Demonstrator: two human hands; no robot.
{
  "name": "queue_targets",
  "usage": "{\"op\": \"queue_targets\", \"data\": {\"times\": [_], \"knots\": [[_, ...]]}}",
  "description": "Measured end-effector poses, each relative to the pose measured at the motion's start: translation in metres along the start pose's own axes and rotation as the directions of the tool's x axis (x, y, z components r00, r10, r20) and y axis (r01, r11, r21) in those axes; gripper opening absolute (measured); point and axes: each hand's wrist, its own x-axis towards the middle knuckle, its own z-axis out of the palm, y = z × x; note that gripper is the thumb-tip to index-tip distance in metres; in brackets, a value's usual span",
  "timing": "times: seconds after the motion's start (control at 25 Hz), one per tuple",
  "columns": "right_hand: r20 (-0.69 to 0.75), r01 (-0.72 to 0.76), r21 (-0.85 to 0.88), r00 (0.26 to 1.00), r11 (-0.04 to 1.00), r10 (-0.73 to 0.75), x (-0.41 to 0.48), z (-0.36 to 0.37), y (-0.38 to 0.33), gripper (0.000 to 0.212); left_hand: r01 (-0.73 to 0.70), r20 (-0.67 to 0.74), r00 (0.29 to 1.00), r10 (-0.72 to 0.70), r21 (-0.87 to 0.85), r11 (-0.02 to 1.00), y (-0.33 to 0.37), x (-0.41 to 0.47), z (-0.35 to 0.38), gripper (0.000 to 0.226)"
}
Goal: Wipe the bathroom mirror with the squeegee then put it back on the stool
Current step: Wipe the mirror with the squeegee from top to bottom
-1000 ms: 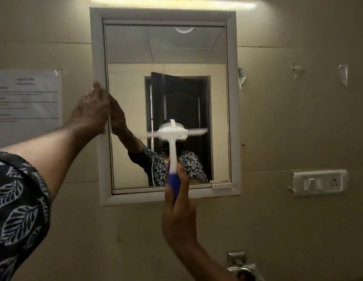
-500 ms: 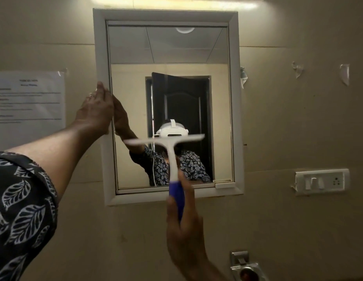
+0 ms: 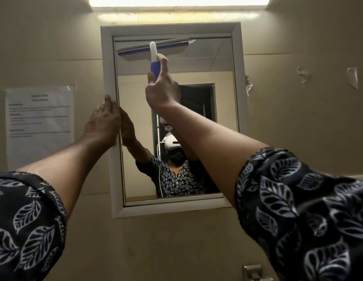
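Note:
A white-framed mirror (image 3: 235, 63) hangs on the beige wall. My right hand (image 3: 161, 92) is raised high and grips the blue handle of a white squeegee (image 3: 154, 55). Its blade lies flat against the glass along the mirror's top edge, slightly tilted. My left hand (image 3: 104, 122) rests on the mirror's left frame at mid height, fingers curled round its inner edge. The stool is out of sight.
A strip light (image 3: 178, 2) glows above the mirror. A printed paper notice (image 3: 39, 126) is taped to the wall at left. Bits of torn tape (image 3: 352, 77) stick to the wall at right. A metal fitting (image 3: 254, 272) shows at the bottom edge.
My right hand has lifted the squeegee from the mirror's lower middle up to its top edge. The view has tilted upward. My left hand stays on the frame.

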Motion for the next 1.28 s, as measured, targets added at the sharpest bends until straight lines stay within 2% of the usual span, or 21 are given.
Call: {"op": "queue_targets", "data": {"times": [0.12,0.28,0.4,0.56,0.68,0.84,0.96,1.08,1.16,1.28], "knots": [[0.002,-0.019,0.019,1.000,1.000,0.019,-0.016,0.013,0.009,0.046,-0.011,-0.007,1.000,0.011,-0.024,1.000,-0.003,-0.001,0.000,0.104],[0.014,-0.029,0.091,1.000,0.995,0.028,-0.099,0.024,0.046,0.053,-0.030,-0.024,0.999,0.028,-0.084,0.996,-0.011,-0.002,0.001,0.107],[0.069,-0.116,0.097,0.992,0.989,0.109,-0.190,0.027,0.076,0.055,-0.040,-0.053,0.998,0.035,-0.094,0.995,-0.013,-0.001,0.002,0.104],[0.137,-0.284,-0.006,0.950,0.959,0.282,-0.283,0.026,0.096,0.056,-0.032,-0.058,0.998,0.027,-0.090,0.995,-0.013,-0.003,0.002,0.104],[0.131,-0.384,-0.066,0.912,0.921,0.390,-0.310,0.026,0.091,0.067,-0.031,-0.078,0.997,0.024,-0.084,0.996,-0.011,-0.003,0.002,0.099],[0.230,-0.456,-0.057,0.860,0.888,0.457,-0.309,0.012,0.072,0.062,-0.027,-0.074,0.997,0.021,-0.081,0.996,-0.009,-0.004,0.001,0.096],[0.222,-0.362,0.077,0.915,0.929,0.338,-0.273,-0.014,0.041,0.054,-0.023,-0.073,0.997,0.017,-0.081,0.996,-0.009,-0.005,0.000,0.094],[0.076,-0.110,0.192,0.992,0.975,0.097,-0.190,-0.039,0.016,0.042,-0.027,-0.078,0.997,0.020,-0.089,0.996,-0.009,-0.006,-0.001,0.093],[-0.010,0.031,0.118,1.000,0.993,-0.030,-0.123,-0.052,0.001,0.041,-0.022,-0.072,0.997,0.015,-0.096,0.995,-0.009,-0.005,-0.001,0.097],[-0.066,0.103,-0.004,0.992,0.995,-0.103,-0.041,-0.061,-0.014,0.037,-0.015,-0.067,0.998,0.009,-0.092,0.996,-0.008,-0.005,0.000,0.099]]}}
